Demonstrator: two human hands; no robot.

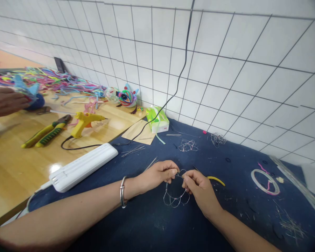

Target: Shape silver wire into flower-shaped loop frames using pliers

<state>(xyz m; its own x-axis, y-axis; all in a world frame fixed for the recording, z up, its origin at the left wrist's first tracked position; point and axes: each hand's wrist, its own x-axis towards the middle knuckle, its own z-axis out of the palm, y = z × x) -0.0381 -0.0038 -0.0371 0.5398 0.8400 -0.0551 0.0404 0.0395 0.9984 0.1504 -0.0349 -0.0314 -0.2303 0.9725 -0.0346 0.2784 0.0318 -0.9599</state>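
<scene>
Between my two hands is a flower-shaped wire ring (175,198), a thin silvery circle with looped petals and small pinkish spots at the joints. My left hand (161,172) pinches its upper left part between thumb and fingertips; a silver bangle (123,191) circles that wrist. On the upper right, my right hand (198,186) is closed on the same ring. The fingertips hide the top of the wire. A yellow tool handle (216,180) shows just beyond my right hand, its other end hidden. Thin straight wires (151,163) lie behind my left hand.
Wire shapes (188,145) and a tangled wire bundle (217,139) lie on the dark blue cloth (157,224). A white power strip (84,167), yellow glue gun (88,122), pliers (48,132) and tissue pack (158,119) are leftward. At right sits a tape-like white ring (252,176). Another person's hand (6,101) holds a blue craft piece.
</scene>
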